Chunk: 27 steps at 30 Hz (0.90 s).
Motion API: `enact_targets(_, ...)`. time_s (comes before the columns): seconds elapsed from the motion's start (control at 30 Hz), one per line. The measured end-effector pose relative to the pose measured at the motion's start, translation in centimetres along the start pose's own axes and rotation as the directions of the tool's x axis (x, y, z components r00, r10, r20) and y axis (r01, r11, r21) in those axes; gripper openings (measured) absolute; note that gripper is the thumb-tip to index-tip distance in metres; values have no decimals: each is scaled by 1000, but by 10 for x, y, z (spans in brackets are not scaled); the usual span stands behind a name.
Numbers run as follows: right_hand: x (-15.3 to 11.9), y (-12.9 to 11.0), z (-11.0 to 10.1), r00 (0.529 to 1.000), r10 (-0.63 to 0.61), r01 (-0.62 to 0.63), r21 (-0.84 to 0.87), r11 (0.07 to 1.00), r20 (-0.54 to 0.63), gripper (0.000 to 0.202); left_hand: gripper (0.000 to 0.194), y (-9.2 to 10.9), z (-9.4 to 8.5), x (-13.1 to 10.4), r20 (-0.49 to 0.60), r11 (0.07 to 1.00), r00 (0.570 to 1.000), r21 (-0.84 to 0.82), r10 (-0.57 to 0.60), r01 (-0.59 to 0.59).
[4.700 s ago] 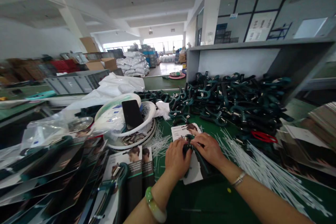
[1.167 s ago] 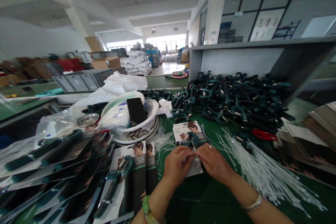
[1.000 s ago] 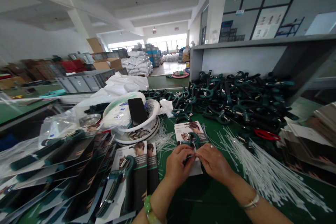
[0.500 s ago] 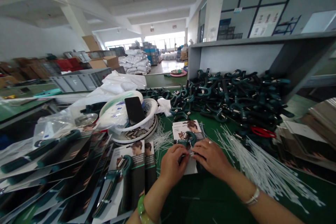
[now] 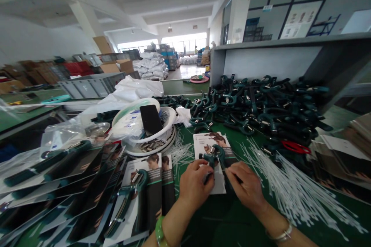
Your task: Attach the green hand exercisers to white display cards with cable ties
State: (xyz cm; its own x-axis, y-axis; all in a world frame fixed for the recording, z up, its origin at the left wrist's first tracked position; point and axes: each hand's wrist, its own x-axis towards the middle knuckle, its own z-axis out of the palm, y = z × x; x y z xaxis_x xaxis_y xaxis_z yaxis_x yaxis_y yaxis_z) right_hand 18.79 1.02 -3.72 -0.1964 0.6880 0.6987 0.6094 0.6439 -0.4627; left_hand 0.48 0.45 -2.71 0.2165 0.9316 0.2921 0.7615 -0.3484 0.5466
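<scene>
A dark green two-handled tool (image 5: 217, 149) with a C-shaped head lies on a printed card (image 5: 199, 141) in front of me. My left hand (image 5: 195, 183) is closed around its left handle, thumb and fingers together. Beside the right handle, my right hand (image 5: 245, 183) is closed in a pinch; its fingertips overlap that handle, and what they hold is hidden. To the right of my right hand, loose white cable ties (image 5: 298, 189) are spread in a bundle. More ties (image 5: 182, 148) lie left of the card.
Finished-looking cards with tools (image 5: 139, 197) overlap at left. Behind them stand white basins (image 5: 171, 123) with metal parts and a phone (image 5: 150, 119). A heap of green tools (image 5: 261, 104) fills the back right. Stacked cards (image 5: 342, 158) and a red-handled item (image 5: 295, 147) are at right.
My hands, which were close together at the tool, have moved apart. The right hand has shifted right and down, while the left stays at the left handle. The view has shifted slightly.
</scene>
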Motion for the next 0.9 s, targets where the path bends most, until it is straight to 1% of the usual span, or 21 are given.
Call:
enact_targets(0.07, 2, 1, 0, 1000, 25, -24, 38, 999, -15, 10, 20, 3, -2, -4, 27, 1000, 999, 6, 27, -27)
enact_targets(0.13, 9, 1, 2, 1000, 17, -19, 105, 994, 20, 11, 28, 5, -4, -8, 45, 999, 998, 21, 37, -38)
enact_targets(0.17, 13, 0, 4, 999, 19, -26, 155, 988, 46, 12, 32, 6, -4, -9, 56, 999, 998, 38, 25, -27)
enact_targets(0.23, 19, -3, 8, 992, 68, -93, 253, 963, 108, 15, 32, 6, -4, -11, 90, 997, 996, 82, -20, 12)
enact_targets(0.3, 22, -8, 11, 976, 105, -158, 285, 945, 191, 19, 27, 4, -2, -11, 111, 991, 991, 119, -68, 55)
enact_targets(0.33, 21, -11, 12, 968, 100, -162, 269, 950, 229, 22, 25, 3, -1, -10, 107, 989, 990, 127, -92, 78)
enact_targets(0.37, 20, -12, 12, 964, 79, -142, 239, 961, 255, 24, 25, 1, -1, -10, 97, 986, 989, 130, -114, 101)
enact_targets(0.43, 13, -13, 10, 957, -6, -45, 172, 984, 289, 25, 24, -3, 1, -8, 77, 981, 984, 122, -160, 150)
enact_targets(0.5, 5, -11, 8, 946, -80, 43, 122, 992, 313, 25, 21, -6, 0, -6, 89, 977, 976, 95, -197, 189)
enact_targets(0.57, 0, -6, 7, 936, -110, 85, 89, 992, 333, 24, 20, -6, -1, -3, 109, 974, 969, 71, -221, 214)
enact_targets(0.63, -3, -3, 8, 932, -111, 95, 63, 993, 346, 23, 20, -4, -3, 0, 125, 971, 963, 63, -238, 231)
enact_targets(0.73, -2, -1, 9, 925, -132, 120, 55, 991, 357, 24, 27, 3, -2, 6, 129, 958, 950, 77, -286, 278)
enact_targets(0.83, 0, -3, 8, 939, -121, 106, 65, 992, 323, 25, 33, 9, 2, 10, 121, 938, 932, 96, -342, 332)
enact_targets(0.9, 2, -5, 7, 952, -98, 77, 84, 994, 289, 25, 31, 11, 5, 11, 110, 937, 933, 101, -344, 334)
